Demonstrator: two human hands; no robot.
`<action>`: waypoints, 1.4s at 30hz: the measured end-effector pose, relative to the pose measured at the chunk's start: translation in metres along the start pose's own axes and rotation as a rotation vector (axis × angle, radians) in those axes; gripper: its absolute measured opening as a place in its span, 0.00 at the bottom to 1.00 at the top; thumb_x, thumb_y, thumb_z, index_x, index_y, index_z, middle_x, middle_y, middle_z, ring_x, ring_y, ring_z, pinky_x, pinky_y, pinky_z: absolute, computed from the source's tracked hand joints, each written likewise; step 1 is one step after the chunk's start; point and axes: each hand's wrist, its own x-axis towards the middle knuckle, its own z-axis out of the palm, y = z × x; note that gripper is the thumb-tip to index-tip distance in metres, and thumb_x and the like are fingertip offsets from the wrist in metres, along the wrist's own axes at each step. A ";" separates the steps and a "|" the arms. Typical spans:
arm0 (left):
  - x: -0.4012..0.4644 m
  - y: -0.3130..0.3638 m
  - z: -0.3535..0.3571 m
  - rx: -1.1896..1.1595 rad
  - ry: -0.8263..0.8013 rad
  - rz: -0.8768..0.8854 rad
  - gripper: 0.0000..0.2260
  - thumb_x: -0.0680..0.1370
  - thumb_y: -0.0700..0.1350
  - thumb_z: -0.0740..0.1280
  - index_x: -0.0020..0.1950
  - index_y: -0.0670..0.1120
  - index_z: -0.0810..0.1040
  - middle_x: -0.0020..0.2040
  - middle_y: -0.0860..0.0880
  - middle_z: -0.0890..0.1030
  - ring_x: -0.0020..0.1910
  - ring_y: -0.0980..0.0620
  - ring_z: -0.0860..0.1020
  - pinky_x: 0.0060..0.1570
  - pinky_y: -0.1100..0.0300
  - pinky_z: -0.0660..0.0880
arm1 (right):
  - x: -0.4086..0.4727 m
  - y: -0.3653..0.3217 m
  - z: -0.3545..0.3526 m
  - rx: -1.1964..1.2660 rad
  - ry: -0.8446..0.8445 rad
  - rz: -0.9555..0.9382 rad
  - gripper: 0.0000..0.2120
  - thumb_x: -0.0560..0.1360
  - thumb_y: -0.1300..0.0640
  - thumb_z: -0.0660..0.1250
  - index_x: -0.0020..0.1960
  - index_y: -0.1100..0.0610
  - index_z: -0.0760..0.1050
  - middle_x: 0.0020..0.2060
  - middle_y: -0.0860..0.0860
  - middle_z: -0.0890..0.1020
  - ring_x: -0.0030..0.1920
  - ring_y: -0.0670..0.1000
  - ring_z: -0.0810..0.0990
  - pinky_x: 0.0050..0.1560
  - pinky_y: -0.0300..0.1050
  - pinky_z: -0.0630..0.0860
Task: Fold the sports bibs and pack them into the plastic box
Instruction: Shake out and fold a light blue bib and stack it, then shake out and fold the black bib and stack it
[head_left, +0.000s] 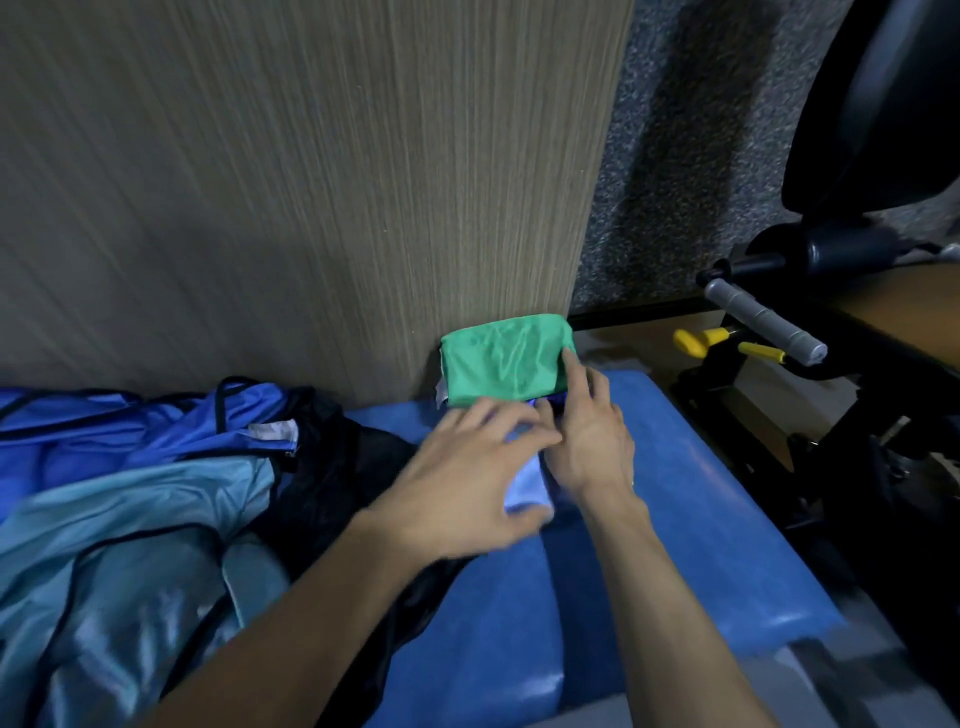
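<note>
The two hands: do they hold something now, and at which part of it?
Both rest on a small folded light blue bib: the left hand across its top, the right hand along its right edge. A curled grip cannot be told; the picture is blurred.

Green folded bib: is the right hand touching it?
Touching. The head view shows the right hand with its index fingertip laid on the right edge of the green folded bib, no gap visible.

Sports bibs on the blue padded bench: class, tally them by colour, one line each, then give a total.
Green folded satin bib: 1
Royal blue unfolded bib with black trim: 1
Light blue unfolded satin bib: 1
Pale blue folded bib under both hands: 1
Total: 4
The black fabric is not counted, as its kind is unclear.
</note>
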 end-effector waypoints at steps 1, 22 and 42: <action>-0.009 0.000 0.010 0.064 -0.034 -0.002 0.33 0.73 0.62 0.68 0.77 0.55 0.67 0.70 0.56 0.70 0.68 0.52 0.69 0.69 0.54 0.66 | 0.000 0.001 0.000 0.007 0.004 -0.010 0.33 0.81 0.44 0.60 0.82 0.45 0.51 0.75 0.52 0.62 0.63 0.64 0.72 0.58 0.59 0.73; -0.019 -0.016 0.058 0.206 -0.051 -0.105 0.33 0.80 0.66 0.49 0.83 0.55 0.52 0.84 0.55 0.50 0.82 0.48 0.43 0.80 0.50 0.40 | -0.033 0.041 -0.009 -0.024 0.145 -0.418 0.12 0.80 0.57 0.65 0.63 0.53 0.80 0.61 0.47 0.77 0.62 0.53 0.74 0.58 0.50 0.76; -0.087 -0.032 -0.005 0.041 -0.030 -0.276 0.38 0.71 0.71 0.66 0.75 0.53 0.66 0.74 0.57 0.65 0.74 0.55 0.64 0.74 0.58 0.62 | -0.055 0.023 -0.020 -0.241 0.096 -0.298 0.30 0.74 0.31 0.56 0.68 0.47 0.75 0.69 0.49 0.73 0.75 0.59 0.64 0.74 0.68 0.56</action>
